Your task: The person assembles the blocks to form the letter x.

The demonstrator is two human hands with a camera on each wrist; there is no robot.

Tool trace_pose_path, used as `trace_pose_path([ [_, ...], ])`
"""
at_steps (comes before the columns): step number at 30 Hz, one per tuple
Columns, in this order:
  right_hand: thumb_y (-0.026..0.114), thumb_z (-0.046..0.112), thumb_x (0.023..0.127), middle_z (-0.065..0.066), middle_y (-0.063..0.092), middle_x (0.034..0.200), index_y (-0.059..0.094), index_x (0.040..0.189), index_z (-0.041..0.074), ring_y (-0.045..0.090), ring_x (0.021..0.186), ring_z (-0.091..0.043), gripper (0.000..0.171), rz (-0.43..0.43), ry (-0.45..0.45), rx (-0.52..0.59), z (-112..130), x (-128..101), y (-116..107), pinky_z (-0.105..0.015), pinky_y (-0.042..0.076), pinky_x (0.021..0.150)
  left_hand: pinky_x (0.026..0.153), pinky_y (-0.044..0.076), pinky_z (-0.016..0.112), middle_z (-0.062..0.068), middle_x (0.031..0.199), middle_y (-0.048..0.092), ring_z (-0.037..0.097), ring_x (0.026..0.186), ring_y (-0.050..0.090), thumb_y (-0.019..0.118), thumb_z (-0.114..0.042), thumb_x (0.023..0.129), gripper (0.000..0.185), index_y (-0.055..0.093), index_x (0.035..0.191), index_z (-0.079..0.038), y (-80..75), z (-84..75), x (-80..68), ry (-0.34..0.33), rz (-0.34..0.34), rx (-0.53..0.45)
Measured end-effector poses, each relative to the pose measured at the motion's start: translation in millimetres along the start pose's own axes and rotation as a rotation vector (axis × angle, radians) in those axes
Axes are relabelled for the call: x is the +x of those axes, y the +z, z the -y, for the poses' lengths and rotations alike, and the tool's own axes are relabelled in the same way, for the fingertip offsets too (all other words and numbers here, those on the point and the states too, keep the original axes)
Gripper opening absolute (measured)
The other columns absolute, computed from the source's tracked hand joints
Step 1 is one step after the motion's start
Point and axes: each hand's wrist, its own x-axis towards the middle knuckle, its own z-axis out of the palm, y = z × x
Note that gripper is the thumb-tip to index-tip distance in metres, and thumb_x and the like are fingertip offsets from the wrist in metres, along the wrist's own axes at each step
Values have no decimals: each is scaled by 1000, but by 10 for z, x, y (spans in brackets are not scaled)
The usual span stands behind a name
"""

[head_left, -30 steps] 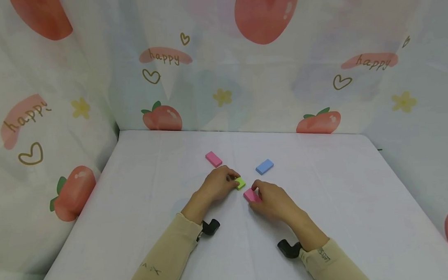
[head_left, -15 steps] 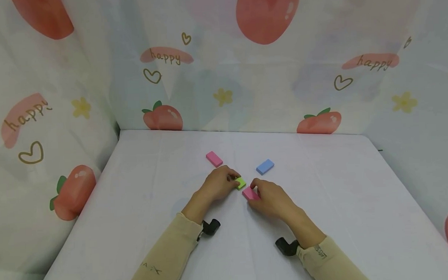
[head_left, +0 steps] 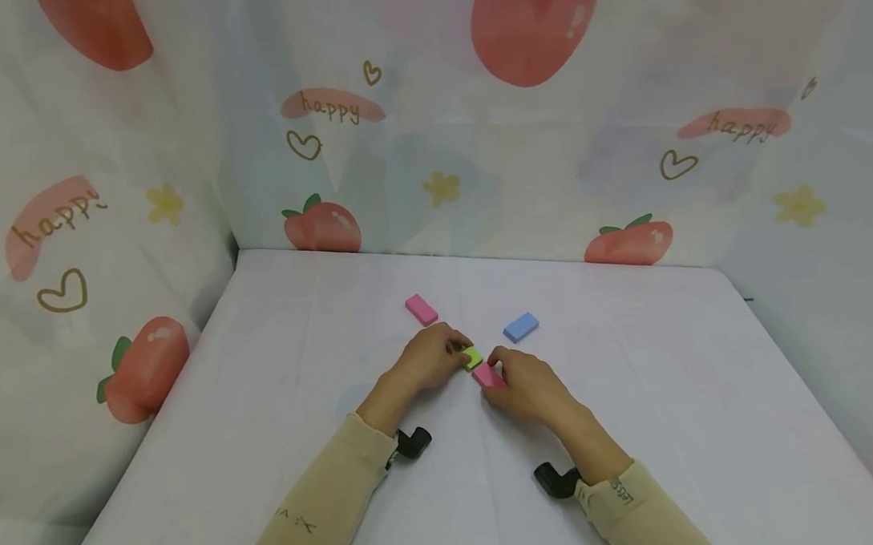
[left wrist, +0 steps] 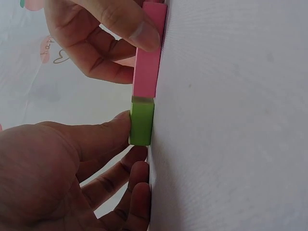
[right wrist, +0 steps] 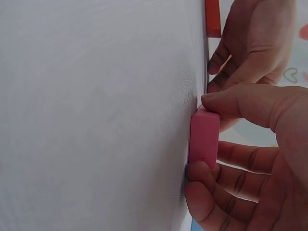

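Small bright green box-shaped block (head_left: 472, 357) on white table (head_left: 590, 315), about midway between left and right edges. Left hand (head_left: 432, 357): grip closed, thumb and fingers pinch green block. Pink box-shaped block (head_left: 487, 375) right beside it; cannot tell if touching. Right hand (head_left: 530, 381): grip closed, pinches that pink block. Nearer far edge: second pink box-shaped block (head_left: 422, 310) toward left corner, light blue box-shaped block (head_left: 521, 327) toward right corner.

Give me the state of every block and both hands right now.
Left hand: pinching the green block
Right hand: pinching the near pink block
Green block: held, close to the near pink block; contact unclear
Near pink block: held, close to the green block
Far pink block: lying flat, not held
Blue block: lying flat, not held
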Motion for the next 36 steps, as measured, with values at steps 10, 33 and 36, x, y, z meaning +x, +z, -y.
trace_pose_path([
  [10,75,31,81,-1,58,80,62,117,12,52,69,-16,43,-20,-14,37,-20,16,31,-29,41,59,73,45,26,-8,95,60,8,84,55,68,-29,90,23,72,113,-24,-2,-8,-12,-3,8,-17],
  [33,73,31,85,-3,54,83,58,122,10,49,68,-16,45,-41,-65,59,-64,50,88,-29,38,57,77,46,27,-9,97,60,8,87,56,68,-31,90,24,71,113,-26,14,14,12,4,-6,17],
  [36,72,31,85,-3,54,85,57,122,10,49,69,-16,45,-40,-64,51,-73,49,96,-29,38,57,77,46,27,-9,97,60,8,87,56,68,-30,90,24,71,113,-26,15,10,17,5,-1,19],
])
